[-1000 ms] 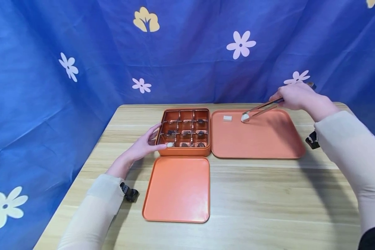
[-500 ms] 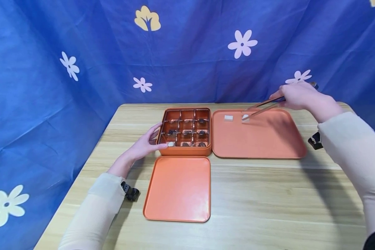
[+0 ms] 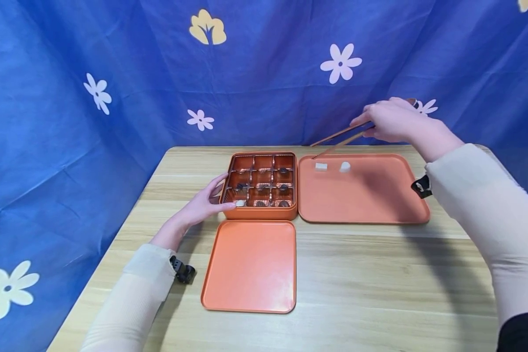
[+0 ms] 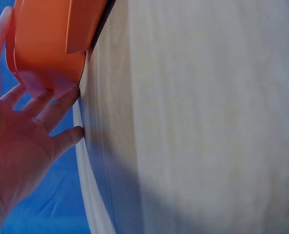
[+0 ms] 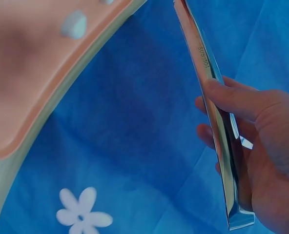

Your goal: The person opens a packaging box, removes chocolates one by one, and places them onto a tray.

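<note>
Currently unloaded: tongs (image 3: 345,142) parted near the far-left corner of the tray (image 3: 352,200)

Head view: from my remote seat I see the right hand (image 3: 396,120) pinching the tongs, their tips apart with nothing between them. They hang near the rectangular white block (image 3: 320,167), on its far-left side; the rounded white piece (image 3: 345,167) lies to its right, not touching it. Left of the tray, right beside it, stands the divided box (image 3: 264,213), with a white lump (image 3: 240,203) in its near-left compartment and dark pieces (image 3: 284,204) in others. I read the step as lining up a pick; the next move calls for bringing the tips down astride the block, then squeezing gently.

Left wrist view: the left hand (image 3: 204,200) has its fingers spread and fairly straight against the box's left end, steadying it, I'd judge, rather than clamping. I'd leave it there.

Right wrist view: I get thumb and fingers clamped on the tongs' two arms, but the tips run out of frame, so I'd aim from the head view.
</note>
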Demonstrator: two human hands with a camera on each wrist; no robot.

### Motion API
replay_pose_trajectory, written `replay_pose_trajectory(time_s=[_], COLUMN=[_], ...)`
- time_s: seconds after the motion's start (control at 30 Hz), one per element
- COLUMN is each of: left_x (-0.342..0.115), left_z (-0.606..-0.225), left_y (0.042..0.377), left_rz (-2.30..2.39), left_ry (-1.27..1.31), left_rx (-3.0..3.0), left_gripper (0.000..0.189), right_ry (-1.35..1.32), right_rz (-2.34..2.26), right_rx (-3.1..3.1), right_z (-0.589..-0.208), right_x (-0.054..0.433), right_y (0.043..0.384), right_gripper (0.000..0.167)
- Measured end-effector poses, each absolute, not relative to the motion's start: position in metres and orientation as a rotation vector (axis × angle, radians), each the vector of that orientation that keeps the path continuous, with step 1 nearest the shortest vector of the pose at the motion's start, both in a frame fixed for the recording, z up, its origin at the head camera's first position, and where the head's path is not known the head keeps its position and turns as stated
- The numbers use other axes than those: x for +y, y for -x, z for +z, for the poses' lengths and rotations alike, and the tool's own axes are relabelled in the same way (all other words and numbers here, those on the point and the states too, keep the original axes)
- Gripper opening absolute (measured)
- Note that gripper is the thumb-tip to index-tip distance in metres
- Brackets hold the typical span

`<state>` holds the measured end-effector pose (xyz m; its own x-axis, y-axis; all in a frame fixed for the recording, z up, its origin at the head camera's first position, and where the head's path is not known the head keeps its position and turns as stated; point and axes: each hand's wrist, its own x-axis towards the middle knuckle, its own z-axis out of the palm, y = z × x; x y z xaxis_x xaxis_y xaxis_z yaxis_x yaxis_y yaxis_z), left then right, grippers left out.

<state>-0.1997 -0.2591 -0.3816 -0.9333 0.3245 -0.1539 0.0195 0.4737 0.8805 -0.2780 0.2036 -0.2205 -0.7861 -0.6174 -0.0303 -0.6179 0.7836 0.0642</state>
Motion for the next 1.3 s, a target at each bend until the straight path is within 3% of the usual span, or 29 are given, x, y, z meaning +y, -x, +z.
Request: replay_pose_trajectory(time_s=[0.83,1.3], left_x=[-0.259,-0.257], left_z=[-0.377,-0.383], left_y=[0.195,0.201], left_rz=[1.432,1.469], left_ry=[-0.241,-0.286], left_rx=[2.439,2.433], left_gripper=[0.093,0.093], right_ry=[1.031,0.979], right_rz=[0.180,0.325], right_rx=[2.844,2.756], right_z=[-0.218,-0.224], right_x=[0.108,0.076], right_y=[0.293,0.298], right_gripper=[0.032,0.038])
